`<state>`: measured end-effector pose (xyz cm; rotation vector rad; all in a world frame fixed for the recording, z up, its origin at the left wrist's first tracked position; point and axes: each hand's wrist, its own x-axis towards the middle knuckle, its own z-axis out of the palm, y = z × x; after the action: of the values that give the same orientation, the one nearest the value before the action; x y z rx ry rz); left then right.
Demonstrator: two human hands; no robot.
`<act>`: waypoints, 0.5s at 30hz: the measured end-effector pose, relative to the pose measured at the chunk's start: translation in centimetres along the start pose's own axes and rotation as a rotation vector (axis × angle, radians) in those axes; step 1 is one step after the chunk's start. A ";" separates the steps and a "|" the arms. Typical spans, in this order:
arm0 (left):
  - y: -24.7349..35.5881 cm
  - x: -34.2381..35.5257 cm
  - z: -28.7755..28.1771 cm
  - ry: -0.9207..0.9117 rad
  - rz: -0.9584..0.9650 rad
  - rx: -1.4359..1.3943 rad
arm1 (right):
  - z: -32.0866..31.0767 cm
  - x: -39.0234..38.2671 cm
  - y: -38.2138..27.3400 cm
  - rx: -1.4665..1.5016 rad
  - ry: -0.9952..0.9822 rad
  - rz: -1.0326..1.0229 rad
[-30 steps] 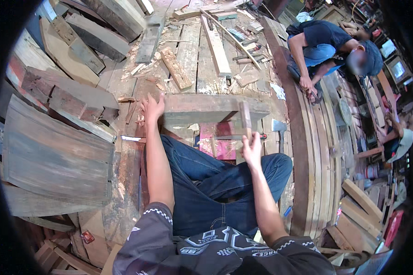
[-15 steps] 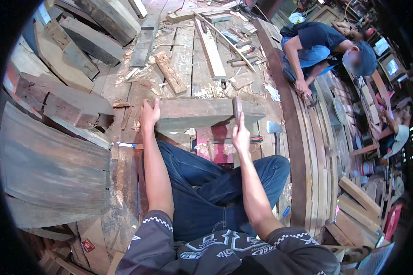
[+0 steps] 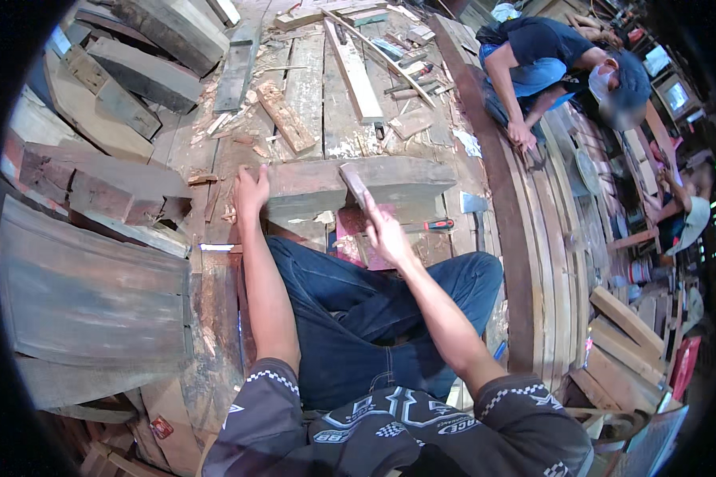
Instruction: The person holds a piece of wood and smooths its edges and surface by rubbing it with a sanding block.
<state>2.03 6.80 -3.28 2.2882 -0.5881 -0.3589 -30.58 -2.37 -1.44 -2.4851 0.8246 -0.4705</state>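
Note:
A thick, weathered wooden beam (image 3: 410,176) lies crosswise in front of my folded legs. At its left end, my left hand (image 3: 251,191) grips the wood, thumb and fingers around the corner. My right hand (image 3: 387,236) is closed around a narrow brown hand tool (image 3: 353,183) with a long flat back; its exact kind is unclear. The tool slants up and left across the beam's near top edge, about mid-length, and its underside is hidden. A red-and-black handled tool (image 3: 439,225) lies just below the beam's right part, near a flat metal blade (image 3: 473,203).
Wood offcuts (image 3: 286,119), a pale board (image 3: 352,75) and shavings lie beyond the beam. Stacked timbers (image 3: 139,75) and a broad grey slab (image 3: 91,286) stand at left. Long planks (image 3: 525,238) run along the right, where a co-worker (image 3: 553,71) crouches, hands on a tool.
My right hand has moved the brown tool left along the beam and tilted it leftward. My left hand stays on the beam's end. The whole view has shifted slightly.

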 end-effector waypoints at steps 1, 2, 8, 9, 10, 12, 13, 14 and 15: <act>-0.1 -0.1 -0.2 0.002 -0.002 0.002 | -0.8 0.1 0.5 -0.053 0.065 0.054; -0.1 0.0 -0.4 -0.010 0.015 -0.014 | -1.7 0.6 1.1 -0.106 0.129 0.107; 0.1 0.3 0.0 -0.016 0.013 -0.006 | -0.1 0.1 -0.7 0.045 0.123 -0.064; 0.0 0.3 -0.1 -0.004 -0.008 0.022 | -1.0 0.1 -1.1 -0.012 0.031 -0.018; 0.0 0.3 -0.1 -0.005 -0.008 0.022 | -1.9 0.3 -1.3 -0.069 -0.061 0.027; -0.1 0.2 -0.3 -0.025 0.011 0.006 | -1.7 1.1 0.7 0.128 0.340 0.080; 0.0 0.0 -0.1 -0.023 0.007 0.006 | -2.6 1.1 0.6 0.175 0.289 0.501; 0.2 -0.2 0.1 -0.002 0.011 -0.001 | -2.6 1.3 0.2 0.145 0.322 0.521; 0.4 0.0 0.3 0.016 0.024 -0.007 | -1.9 1.3 0.1 0.131 0.329 0.374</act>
<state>1.74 6.35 -3.17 2.2733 -0.6046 -0.3299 -30.53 -3.87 0.31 -2.0956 1.3100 -0.7786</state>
